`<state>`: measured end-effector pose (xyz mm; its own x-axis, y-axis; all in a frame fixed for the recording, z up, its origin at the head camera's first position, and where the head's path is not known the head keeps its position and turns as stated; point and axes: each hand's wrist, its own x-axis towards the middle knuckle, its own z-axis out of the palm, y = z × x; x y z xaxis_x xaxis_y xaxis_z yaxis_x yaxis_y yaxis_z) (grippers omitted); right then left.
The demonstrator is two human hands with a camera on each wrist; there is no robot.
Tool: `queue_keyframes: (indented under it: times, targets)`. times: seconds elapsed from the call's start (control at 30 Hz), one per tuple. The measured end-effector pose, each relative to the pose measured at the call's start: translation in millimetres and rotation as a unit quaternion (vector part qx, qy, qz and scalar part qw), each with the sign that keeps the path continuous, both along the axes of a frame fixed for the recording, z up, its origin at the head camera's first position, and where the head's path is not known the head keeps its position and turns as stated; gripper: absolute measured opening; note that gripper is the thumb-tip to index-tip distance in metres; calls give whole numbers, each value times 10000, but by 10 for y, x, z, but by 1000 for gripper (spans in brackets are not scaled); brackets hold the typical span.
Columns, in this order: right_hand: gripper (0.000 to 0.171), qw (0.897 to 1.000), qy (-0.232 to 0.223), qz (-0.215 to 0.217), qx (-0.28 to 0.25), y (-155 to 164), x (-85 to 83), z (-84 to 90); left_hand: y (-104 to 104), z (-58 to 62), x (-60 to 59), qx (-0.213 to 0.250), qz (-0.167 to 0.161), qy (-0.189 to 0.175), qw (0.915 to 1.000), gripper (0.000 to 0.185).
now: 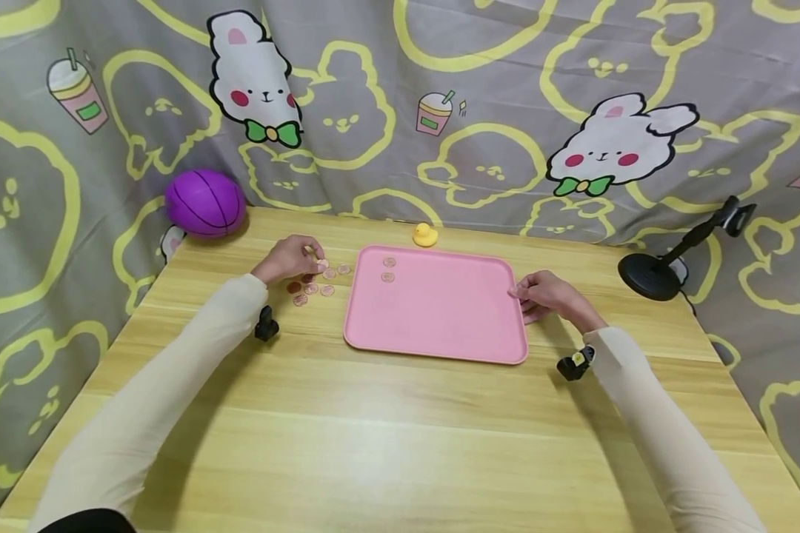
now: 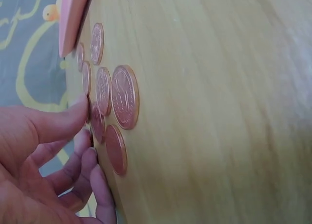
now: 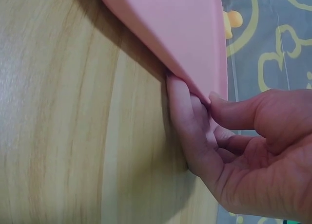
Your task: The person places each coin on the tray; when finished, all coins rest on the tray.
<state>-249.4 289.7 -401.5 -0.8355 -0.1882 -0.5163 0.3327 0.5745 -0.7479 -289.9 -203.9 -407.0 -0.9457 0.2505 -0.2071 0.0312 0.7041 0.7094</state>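
Observation:
My left hand (image 1: 290,258) is over a loose group of copper-coloured coins (image 1: 327,291) left of the tray. Thumb and fingers come together on one coin (image 1: 322,264), which the thumb partly hides in the left wrist view. Beside the fingers, several more coins (image 2: 125,97) lie flat on the wood. The pink tray (image 1: 440,311) has two coins (image 1: 389,269) near its upper left corner. At its right edge my right hand (image 1: 548,295) grips the rim, thumb on top and fingers underneath, as the right wrist view shows.
Behind the tray sits a yellow rubber duck (image 1: 424,235). A purple ball (image 1: 205,203) is at the back left of the wooden table (image 1: 373,437), and a black stand (image 1: 650,275) at the back right. A patterned curtain (image 1: 487,96) hangs along the back.

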Motion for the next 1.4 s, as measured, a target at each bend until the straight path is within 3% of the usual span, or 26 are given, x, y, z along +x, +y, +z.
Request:
queue_keyframes:
  times: [0.3,0.5,0.7,0.83,1.07,1.4]
  targets:
    - [28,9998,-42,-142,-162,16,-11,-1,30,92,23,-199,109,27,9997,18]
    - [30,9991,-7,-123,-404,41,11,11,18,84,8,194,141,-112,9996,16]
    - [35,9975,-175,-27,-688,127,40,20,77,179,47,308,163,193,9992,14]
    - [37,9980,-101,-27,-628,105,54,35,186,236,81,609,284,223,9975,16]
    - [33,9988,-7,-128,-469,33,56,76,482,268,165,960,45,69,9954,17]
    - [29,9989,-111,-40,-463,29,0,122,822,191,207,1490,-140,-276,9884,12]
